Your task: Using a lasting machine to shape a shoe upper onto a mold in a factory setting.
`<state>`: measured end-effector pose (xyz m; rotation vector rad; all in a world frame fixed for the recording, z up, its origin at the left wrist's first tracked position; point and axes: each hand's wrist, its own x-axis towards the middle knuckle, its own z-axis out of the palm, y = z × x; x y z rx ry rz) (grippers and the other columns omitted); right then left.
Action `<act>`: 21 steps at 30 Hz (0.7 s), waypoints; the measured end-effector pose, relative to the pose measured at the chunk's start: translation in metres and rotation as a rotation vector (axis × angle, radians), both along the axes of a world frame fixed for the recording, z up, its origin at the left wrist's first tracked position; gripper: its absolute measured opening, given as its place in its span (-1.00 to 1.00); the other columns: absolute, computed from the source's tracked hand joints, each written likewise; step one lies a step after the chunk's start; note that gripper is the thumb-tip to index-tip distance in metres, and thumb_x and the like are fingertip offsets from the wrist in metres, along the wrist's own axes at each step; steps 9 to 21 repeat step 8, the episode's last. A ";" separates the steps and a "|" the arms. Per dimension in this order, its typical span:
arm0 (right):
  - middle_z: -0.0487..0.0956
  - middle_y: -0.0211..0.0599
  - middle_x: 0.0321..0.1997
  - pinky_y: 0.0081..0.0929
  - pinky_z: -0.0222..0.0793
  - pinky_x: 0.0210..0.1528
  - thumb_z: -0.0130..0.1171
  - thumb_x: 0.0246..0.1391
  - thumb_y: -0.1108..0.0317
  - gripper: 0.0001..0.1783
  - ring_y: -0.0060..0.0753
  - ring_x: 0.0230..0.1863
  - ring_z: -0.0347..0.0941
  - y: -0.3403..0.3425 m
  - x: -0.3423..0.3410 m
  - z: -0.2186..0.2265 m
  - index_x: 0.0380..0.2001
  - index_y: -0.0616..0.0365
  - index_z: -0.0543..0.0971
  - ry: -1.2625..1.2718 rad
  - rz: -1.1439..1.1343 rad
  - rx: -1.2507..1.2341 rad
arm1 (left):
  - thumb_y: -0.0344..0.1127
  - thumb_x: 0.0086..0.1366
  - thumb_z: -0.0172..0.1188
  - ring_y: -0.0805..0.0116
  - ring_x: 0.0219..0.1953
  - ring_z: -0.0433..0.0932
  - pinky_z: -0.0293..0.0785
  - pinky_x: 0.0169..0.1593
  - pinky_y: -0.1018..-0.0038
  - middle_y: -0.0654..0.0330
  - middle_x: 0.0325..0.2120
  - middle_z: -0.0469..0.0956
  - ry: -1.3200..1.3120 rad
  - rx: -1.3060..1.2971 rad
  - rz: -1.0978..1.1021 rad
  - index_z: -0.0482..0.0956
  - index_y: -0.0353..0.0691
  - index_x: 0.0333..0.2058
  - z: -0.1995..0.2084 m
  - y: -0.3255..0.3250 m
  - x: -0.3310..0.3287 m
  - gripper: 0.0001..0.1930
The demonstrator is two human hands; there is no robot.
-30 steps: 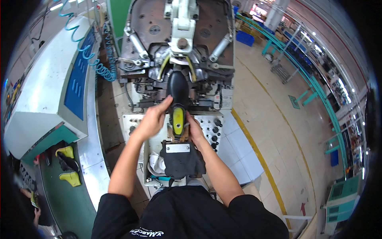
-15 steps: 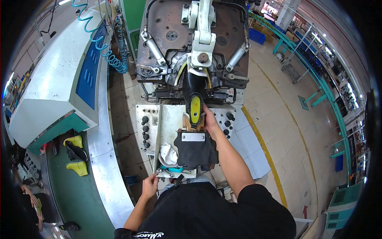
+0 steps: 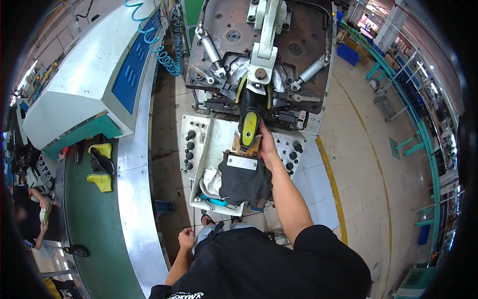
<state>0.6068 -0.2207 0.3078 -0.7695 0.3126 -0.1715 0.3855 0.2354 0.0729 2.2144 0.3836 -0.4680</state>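
Observation:
A black shoe upper (image 3: 249, 106) on a shoe last with a yellow-green top (image 3: 249, 128) sits at the front of a shoe-lasting machine (image 3: 260, 74), its far end under the white press arm. My right hand (image 3: 267, 144) grips the heel end from the right side, its fingers partly hidden behind the last. A tan, worn support (image 3: 240, 145) and a black cloth cover with a metal plate (image 3: 242, 163) lie just nearer to me. Down by my left side, my left hand (image 3: 186, 239) hangs with its fingers loosely curled in and nothing visible in them.
A white tray (image 3: 196, 192) with white cloth (image 3: 211, 180) stands below the machine, between knobbed control panels (image 3: 189, 149). Left is a green conveyor (image 3: 94, 219) with yellow-and-black shoe pieces (image 3: 101, 183) and a white machine housing (image 3: 74, 99). A co-worker's hands (image 3: 45, 214) hold a shoe piece.
My left hand has dropped away from the tray's front edge toward my side. My right hand stays on the last. The whole view has shifted a little, with the machine appearing further right and up.

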 end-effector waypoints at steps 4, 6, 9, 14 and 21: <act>0.53 -0.21 0.17 -0.27 0.36 0.22 0.11 0.33 -0.03 -0.45 -0.24 0.16 0.46 -0.002 0.003 -0.004 0.18 0.13 0.48 -0.037 -0.002 0.014 | -0.31 0.18 0.25 0.19 -0.22 0.72 0.59 -0.04 0.34 -0.02 -0.29 0.72 0.081 0.012 0.104 0.71 -0.30 -0.14 -0.024 0.022 -0.015 -0.70; 0.55 -0.20 0.15 -0.26 0.38 0.21 0.10 0.33 -0.03 -0.46 -0.23 0.15 0.47 -0.001 0.001 -0.001 0.17 0.13 0.48 -0.043 -0.001 0.019 | -0.32 0.17 0.25 0.20 -0.21 0.72 0.59 -0.04 0.35 -0.02 -0.29 0.72 0.098 0.008 0.123 0.71 -0.29 -0.14 -0.032 0.032 -0.023 -0.70; 0.56 -0.19 0.14 -0.25 0.40 0.21 0.09 0.34 -0.03 -0.47 -0.22 0.13 0.49 0.008 -0.003 0.005 0.16 0.13 0.48 -0.049 0.002 0.030 | -0.34 0.15 0.25 0.20 -0.19 0.71 0.58 -0.02 0.37 0.00 -0.26 0.72 0.112 -0.015 0.151 0.72 -0.26 -0.13 -0.040 0.042 -0.031 -0.70; 0.56 -0.19 0.14 -0.25 0.40 0.21 0.09 0.34 -0.03 -0.47 -0.22 0.13 0.49 0.008 -0.003 0.005 0.16 0.13 0.48 -0.049 0.002 0.030 | -0.34 0.15 0.25 0.20 -0.19 0.71 0.58 -0.02 0.37 0.00 -0.26 0.72 0.112 -0.015 0.151 0.72 -0.26 -0.13 -0.040 0.042 -0.031 -0.70; 0.56 -0.19 0.14 -0.25 0.40 0.21 0.09 0.34 -0.03 -0.47 -0.22 0.13 0.49 0.008 -0.003 0.005 0.16 0.13 0.48 -0.049 0.002 0.030 | -0.34 0.15 0.25 0.20 -0.19 0.71 0.58 -0.02 0.37 0.00 -0.26 0.72 0.112 -0.015 0.151 0.72 -0.26 -0.13 -0.040 0.042 -0.031 -0.70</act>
